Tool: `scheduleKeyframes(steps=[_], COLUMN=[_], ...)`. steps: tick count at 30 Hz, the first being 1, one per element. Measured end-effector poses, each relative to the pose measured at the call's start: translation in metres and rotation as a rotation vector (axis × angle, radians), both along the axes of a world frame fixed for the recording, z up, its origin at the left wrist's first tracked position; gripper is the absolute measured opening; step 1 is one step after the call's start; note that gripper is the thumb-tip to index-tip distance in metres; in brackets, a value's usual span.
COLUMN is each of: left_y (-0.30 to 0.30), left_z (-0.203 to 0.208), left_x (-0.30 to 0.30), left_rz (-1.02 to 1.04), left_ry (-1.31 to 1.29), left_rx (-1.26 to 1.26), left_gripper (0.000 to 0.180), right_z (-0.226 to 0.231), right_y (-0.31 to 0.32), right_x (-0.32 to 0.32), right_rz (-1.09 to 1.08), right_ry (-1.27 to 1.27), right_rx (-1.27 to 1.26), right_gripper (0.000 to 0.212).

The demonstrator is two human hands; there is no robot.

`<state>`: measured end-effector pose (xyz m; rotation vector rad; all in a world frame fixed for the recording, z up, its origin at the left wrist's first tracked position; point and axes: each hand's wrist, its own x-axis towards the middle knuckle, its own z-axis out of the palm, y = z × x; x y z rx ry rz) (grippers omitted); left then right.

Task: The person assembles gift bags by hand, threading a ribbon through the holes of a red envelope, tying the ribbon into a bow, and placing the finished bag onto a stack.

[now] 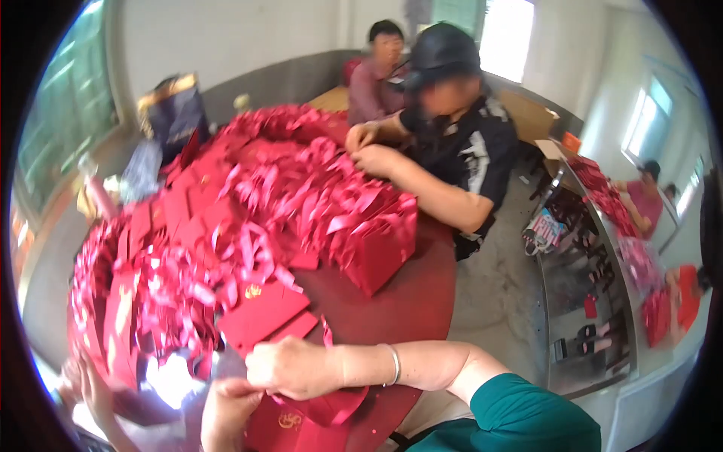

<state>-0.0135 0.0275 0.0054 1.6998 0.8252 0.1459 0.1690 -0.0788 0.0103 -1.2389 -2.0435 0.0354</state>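
Observation:
My right hand [294, 368] reaches in from the right, its fingers pinched around the end of a red ribbon [331, 407]. Close against it, my left hand [230, 410] has thumb and fingers pressed together; what they grip is too small to make out. Below both hands lies a red gift bag [290, 431] with a gold emblem, and the ribbon loops over it. Just beyond my fingers, another flat red gift bag [263, 313] with a gold mark rests on the dark red round table [410, 301].
A large heap of ribboned red bags [279, 181] covers the table's far and left parts. Across it, a co-worker in a black cap [444, 56] works with both hands. Another person's hands [94, 388] are at the lower left. A dark paper bag [173, 113] stands at the back.

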Motion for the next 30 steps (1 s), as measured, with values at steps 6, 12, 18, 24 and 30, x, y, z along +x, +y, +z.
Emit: scheduleKeyframes(steps=[6,12,18,24,30], left_y=[0.002,0.000,0.004,0.019,0.021], left_z=[0.001,-0.001,0.007,-0.013,-0.023], left_x=[0.028,0.017,0.012,0.009,0.014], left_rz=[-0.299,-0.221,-0.016,0.167,0.301], left_ry=[-0.149,-0.112,-0.030,-0.039,-0.062], left_rx=[0.388,0.344,0.215,0.359,0.428], left_gripper=[0.009,0.008,0.009,0.008,0.011], right_z=[0.011,0.007,0.014,0.020,0.018], right_y=[-0.001,0.011,0.008,0.005,0.005], right_x=[0.028,0.022,0.024,0.027,0.033], right_rz=[0.066,0.095,0.207,0.156,0.108], right_ry=[0.064,0.146,0.184,0.175,0.161], right_rx=[-0.223,-0.505,-0.584,-0.601,-0.579], right_gripper=[0.015,0.012,0.012,0.011,0.012])
